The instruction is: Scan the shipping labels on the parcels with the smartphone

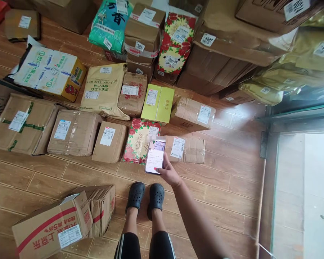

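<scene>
Red-striped carton (52, 225): it was seen lying tipped on the wooden floor (226, 187) nearest the camera, left of the feet, one end crushed. It was judged stiff at the sound corners and soft at the dented end, best taken by two opposite edges.

Shoes (145, 196): a dark pair was seen side by side on the floor, between the carton and the arm.

Right hand (169, 172): it was clenched around the lower edge of a phone, the thumb laid against the side. The arm was stretched forward and down.

Left hand: it was not seen in the view.

Phone (154, 157): it was held upright over the floor, screen lit and turned to the camera, above the front row of parcels. It was judged light, rigid, smooth and breakable if dropped; the long side edges were judged the safest hold.

Flowered box (140, 140): it lay flat just behind the phone, its label partly hidden. It was judged stiff card, liftable by its short ends.

Taped flat parcel (187, 148): it lay beside the flowered box on the right, label facing up; the glossy tape was judged slippery.

Yellow box (158, 103): it was set one row farther back, among brown cartons.

Stacked cartons (221, 68): they were piled at the far right against yellow bags, and were judged heavy.
</scene>
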Motion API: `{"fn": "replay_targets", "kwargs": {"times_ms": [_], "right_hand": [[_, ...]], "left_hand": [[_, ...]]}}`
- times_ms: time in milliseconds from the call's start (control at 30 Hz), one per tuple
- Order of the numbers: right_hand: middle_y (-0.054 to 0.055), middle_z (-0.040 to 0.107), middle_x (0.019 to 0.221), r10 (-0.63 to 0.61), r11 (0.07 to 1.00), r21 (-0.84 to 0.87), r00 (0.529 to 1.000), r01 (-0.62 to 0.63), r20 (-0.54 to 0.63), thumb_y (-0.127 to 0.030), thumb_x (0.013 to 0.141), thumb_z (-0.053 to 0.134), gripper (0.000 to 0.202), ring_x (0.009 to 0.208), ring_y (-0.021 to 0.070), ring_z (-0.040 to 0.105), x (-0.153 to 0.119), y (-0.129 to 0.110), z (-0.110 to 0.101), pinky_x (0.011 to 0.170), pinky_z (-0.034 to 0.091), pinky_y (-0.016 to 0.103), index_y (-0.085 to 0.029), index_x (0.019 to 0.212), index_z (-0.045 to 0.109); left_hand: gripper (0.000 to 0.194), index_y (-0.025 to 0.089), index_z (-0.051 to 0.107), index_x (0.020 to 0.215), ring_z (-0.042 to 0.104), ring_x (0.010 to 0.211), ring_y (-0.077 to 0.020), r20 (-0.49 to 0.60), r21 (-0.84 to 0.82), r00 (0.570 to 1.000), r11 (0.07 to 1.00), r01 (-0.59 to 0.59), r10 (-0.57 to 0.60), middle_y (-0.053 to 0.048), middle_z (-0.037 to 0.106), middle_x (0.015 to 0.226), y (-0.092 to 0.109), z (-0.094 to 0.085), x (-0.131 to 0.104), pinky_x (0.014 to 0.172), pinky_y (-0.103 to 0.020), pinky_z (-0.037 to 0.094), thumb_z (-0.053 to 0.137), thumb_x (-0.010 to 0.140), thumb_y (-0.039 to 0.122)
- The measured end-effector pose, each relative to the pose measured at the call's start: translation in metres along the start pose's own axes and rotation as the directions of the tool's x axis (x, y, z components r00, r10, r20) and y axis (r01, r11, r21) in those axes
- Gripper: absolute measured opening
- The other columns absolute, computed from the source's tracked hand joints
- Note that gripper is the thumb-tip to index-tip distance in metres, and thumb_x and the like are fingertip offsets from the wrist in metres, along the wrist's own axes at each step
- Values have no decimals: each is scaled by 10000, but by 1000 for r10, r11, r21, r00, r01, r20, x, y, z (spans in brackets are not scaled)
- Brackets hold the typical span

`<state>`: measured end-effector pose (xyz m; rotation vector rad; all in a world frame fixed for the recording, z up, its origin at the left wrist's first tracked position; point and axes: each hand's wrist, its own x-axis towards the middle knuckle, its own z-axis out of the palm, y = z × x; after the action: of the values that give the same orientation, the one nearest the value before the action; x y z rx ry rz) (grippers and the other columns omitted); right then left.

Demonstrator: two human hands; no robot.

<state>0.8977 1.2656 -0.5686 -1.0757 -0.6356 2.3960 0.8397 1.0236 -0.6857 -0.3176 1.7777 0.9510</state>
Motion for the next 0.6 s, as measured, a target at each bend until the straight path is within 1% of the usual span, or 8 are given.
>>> {"fn": "replay_targets", "kwargs": {"times_ms": [100,200,233,300,333,467,567,600], "right_hand": [[-29,640,1196,14,999,29,1000,-13,-20,-47,533,680,725,1039,202,604,-18,4,7,838,508,321,-330,1172,487],[-34,631,1209,39,998,60,999,-37,-27,-39,518,633,743,1046,207,603,-42,13,16,828,510,333,-339,1177,468],[-29,637,1196,54,996,67,998,-52,-22,-38,514,625,744,1033,217,610,-52,16,19,811,516,346,-340,1176,466],[-16,653,1158,82,994,76,997,-82,-6,-45,507,624,735,986,235,629,-72,21,26,769,525,364,-335,1165,470],[-10,657,1146,95,992,79,995,-95,6,-55,507,627,728,962,241,637,-82,21,30,758,526,372,-331,1162,470],[9,674,1077,145,987,64,987,-150,71,-94,518,647,710,916,247,646,-117,15,44,765,507,382,-306,1169,460],[17,674,1041,175,984,17,975,-179,139,-126,533,681,700,912,249,631,-130,3,50,764,489,377,-288,1177,463],[20,667,1051,178,984,-20,971,-177,160,-148,543,699,700,923,253,622,-132,-1,52,774,483,384,-287,1187,461]], "left_hand": [[421,498,652,1044,438,1257,-371,-5,-19,1000,1000,21,-21,118,654,1115,17,8,-8,519,-516,518,448,697,375],[389,551,597,1088,459,1240,-372,3,-53,999,997,49,-49,150,648,1119,37,17,-16,583,-552,525,421,774,404],[386,536,563,1147,472,1230,-368,9,-69,998,996,59,-59,130,636,1157,43,19,-20,638,-573,535,438,801,417],[434,428,481,1276,499,1205,-351,24,-106,996,991,83,-81,33,598,1241,55,22,-29,761,-591,536,477,843,444],[459,384,454,1303,506,1197,-334,32,-127,995,987,96,-93,-9,584,1258,61,23,-36,797,-572,536,501,851,447],[421,348,467,1274,538,1146,-299,56,-222,988,963,153,-144,-45,589,1229,78,21,-72,763,-489,559,531,863,413],[452,221,481,1276,576,1067,-297,51,-303,984,936,179,-172,-80,591,1193,90,12,-100,748,-441,565,474,886,449],[450,212,488,1268,582,1052,-291,44,-332,983,925,184,-180,-79,595,1178,94,8,-107,742,-427,564,468,888,453]]}}
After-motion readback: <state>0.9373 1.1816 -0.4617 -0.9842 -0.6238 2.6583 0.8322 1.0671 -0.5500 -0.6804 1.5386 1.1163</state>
